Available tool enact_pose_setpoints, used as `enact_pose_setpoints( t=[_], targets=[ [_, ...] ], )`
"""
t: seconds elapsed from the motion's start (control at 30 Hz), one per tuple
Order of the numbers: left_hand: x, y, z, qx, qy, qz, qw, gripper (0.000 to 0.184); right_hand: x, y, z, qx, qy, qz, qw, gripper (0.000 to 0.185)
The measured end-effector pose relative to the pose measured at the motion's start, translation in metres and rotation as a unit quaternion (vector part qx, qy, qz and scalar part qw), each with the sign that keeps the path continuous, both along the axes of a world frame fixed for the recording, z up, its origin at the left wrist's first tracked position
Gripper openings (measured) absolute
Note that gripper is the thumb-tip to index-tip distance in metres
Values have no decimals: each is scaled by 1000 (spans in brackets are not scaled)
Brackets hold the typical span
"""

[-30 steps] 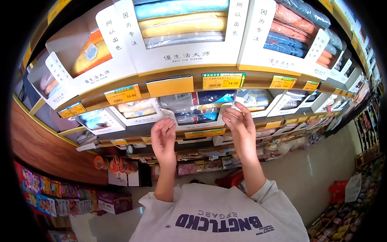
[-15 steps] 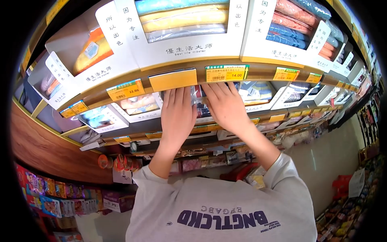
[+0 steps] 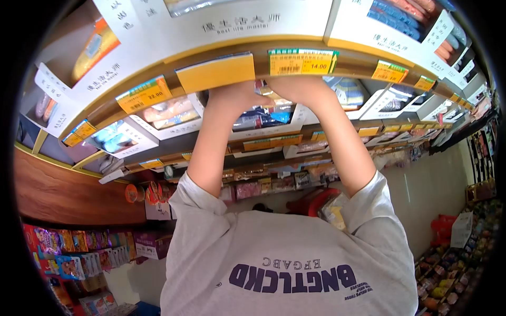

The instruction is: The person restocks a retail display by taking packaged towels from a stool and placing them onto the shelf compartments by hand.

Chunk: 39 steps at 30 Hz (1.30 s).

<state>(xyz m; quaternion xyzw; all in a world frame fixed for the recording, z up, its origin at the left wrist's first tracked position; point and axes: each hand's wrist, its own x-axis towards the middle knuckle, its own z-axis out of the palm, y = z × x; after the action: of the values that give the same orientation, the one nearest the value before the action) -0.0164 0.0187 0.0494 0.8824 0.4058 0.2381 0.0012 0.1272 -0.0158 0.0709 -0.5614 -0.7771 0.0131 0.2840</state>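
Observation:
Both hands reach into the lower shelf, beneath the upper shelf's edge. My left hand (image 3: 234, 97) is left of centre, its fingers hidden under the yellow blank tag (image 3: 215, 72). To its right, my right hand (image 3: 301, 89) reaches in under the 14.00 price tag (image 3: 302, 63), fingers also out of sight. Between and below them lie plastic-wrapped packs (image 3: 263, 118) in dark blue and bright blue, inside a white open-front box (image 3: 298, 120). What the hidden fingers touch cannot be made out.
White boxes of wrapped towels (image 3: 242, 23) fill the upper shelf. Beside the hands are boxes with peach packs (image 3: 171, 114) and striped packs (image 3: 346, 92). Hanging snack bags (image 3: 79, 239) are at lower left. A red basket (image 3: 315, 203) sits below, and a red object (image 3: 443, 229) lies at right.
Both hands have gone from the front of the lower box to deeper under the upper shelf, hiding the fingers. The view has shifted, bringing the shelf edge higher in the picture.

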Motion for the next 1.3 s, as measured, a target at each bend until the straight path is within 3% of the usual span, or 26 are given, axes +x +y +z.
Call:
enact_pose_setpoints(
  t=[0.1,0.23,0.33,0.53,0.63,0.7,0.73,0.77,0.83,0.93,1.03,1.1,1.13,1.2,1.23,1.3],
  targets=[
    [1,-7,-5,-31,-72,-24,997,50,-5,-9,2,46,-83,-16,995,25],
    [2,-13,-10,0,-60,-21,998,45,0,-2,-17,43,-62,8,997,24],
    [4,-11,-8,11,-75,-17,997,42,1,2,-23,106,-86,-9,991,23],
    [3,-13,-9,84,-29,-3,996,46,-1,-5,-22,83,-70,-1,994,22],
    [5,-19,-2,109,-28,14,994,49,-2,-8,-26,130,-59,-11,990,19],
    [3,-28,7,54,-8,21,998,54,-3,-18,-27,226,-51,-12,973,16],
    [3,-37,8,137,-21,31,990,57,-5,-26,-29,256,-17,8,967,20],
    [1,-50,11,44,59,71,995,66,-5,-39,-28,245,3,23,969,25],
    [2,-74,6,128,17,42,991,69,-5,-64,-31,300,38,39,952,23],
    [8,-113,0,75,2,-52,996,65,18,-101,-61,278,72,67,956,27],
    [25,-131,-43,-54,-35,-226,972,65,44,-132,-117,216,114,3,970,20],
    [35,-134,-84,-240,-30,-307,920,66,66,-156,-158,84,135,-10,987,18],
    [44,-132,-80,-392,105,-282,869,65,76,-168,-179,77,137,-24,987,18],
    [62,-128,-123,-404,125,-333,842,65,96,-197,-223,-102,143,-83,981,15],
    [72,-127,-149,-408,141,-374,821,65,107,-215,-247,-107,149,-102,978,15],
    [93,-134,-184,-417,140,-398,805,64,123,-255,-294,-365,95,-205,903,22]
  ],
)
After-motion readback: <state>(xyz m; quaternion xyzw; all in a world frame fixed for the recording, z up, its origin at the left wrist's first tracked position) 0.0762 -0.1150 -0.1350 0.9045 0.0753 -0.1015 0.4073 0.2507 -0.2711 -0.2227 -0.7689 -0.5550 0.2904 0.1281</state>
